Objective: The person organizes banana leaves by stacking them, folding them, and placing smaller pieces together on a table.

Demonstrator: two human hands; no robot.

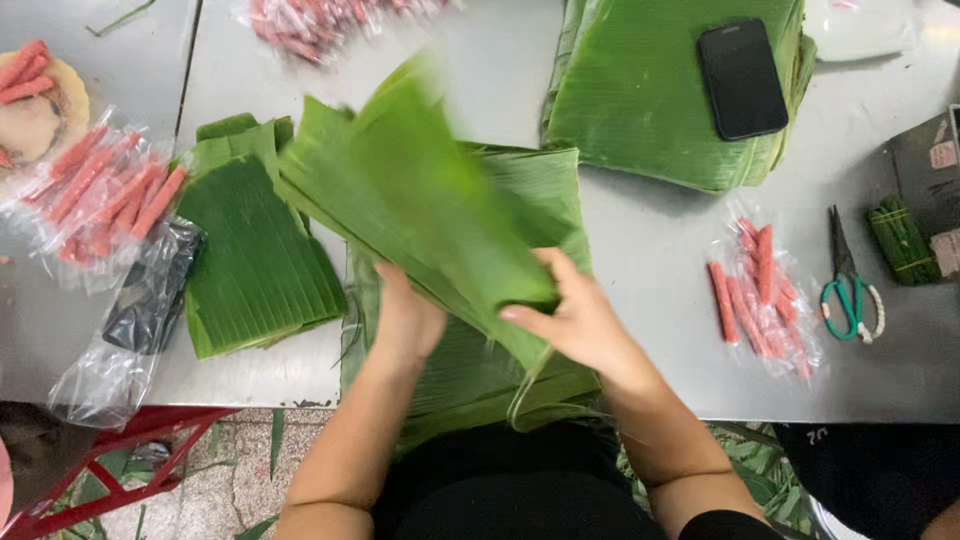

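Both my hands hold a large green banana leaf piece (410, 190), lifted and blurred above a pile of leaves (530, 190) at the front of the steel table (650, 250). My left hand (405, 320) is under the leaf's near edge. My right hand (575, 315) pinches the leaf's lower right corner with thumb on top. A smaller stack of cut leaves (255, 250) lies just left of my left hand.
A bigger leaf stack (640, 110) at the back carries a black phone (741, 77). Pink sausage sticks on clear plastic lie at right (760, 295) and at left (105, 195). Green-handled scissors (848, 285) and a bundle of green ties (903, 240) sit far right.
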